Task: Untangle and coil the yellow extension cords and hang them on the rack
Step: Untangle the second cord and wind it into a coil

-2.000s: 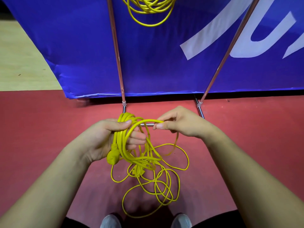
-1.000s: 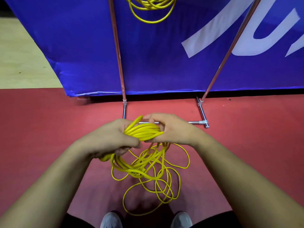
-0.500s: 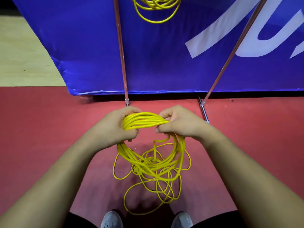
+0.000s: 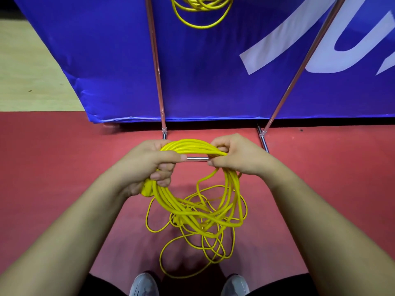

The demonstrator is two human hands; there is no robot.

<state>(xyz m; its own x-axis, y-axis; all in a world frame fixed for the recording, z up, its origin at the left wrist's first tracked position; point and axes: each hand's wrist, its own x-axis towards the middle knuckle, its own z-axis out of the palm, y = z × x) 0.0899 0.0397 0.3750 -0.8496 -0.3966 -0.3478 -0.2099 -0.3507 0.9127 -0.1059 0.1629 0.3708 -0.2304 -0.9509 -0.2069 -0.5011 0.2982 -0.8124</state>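
A yellow extension cord (image 4: 192,146) is partly wound into a coil that I hold in front of me. My left hand (image 4: 149,165) grips the coil's left side, and a yellow plug (image 4: 147,189) sticks out below that palm. My right hand (image 4: 235,157) pinches the coil's top right strands. Loose tangled loops (image 4: 203,236) hang from the coil down to the red floor. Another coiled yellow cord (image 4: 201,9) hangs at the top of the frame, between the rack's two slanted poles (image 4: 156,67).
The rack's metal base bar (image 4: 197,159) lies on the red floor (image 4: 53,167) just behind my hands. A blue banner (image 4: 213,71) stands behind the rack. Wooden floor (image 4: 25,77) shows at far left. My two grey shoes (image 4: 143,285) are at the bottom edge.
Both hands closed together on the strands, then drew apart, spreading the coil into a wider ring. The coil turned from upright in my left hand to lying across between both hands.
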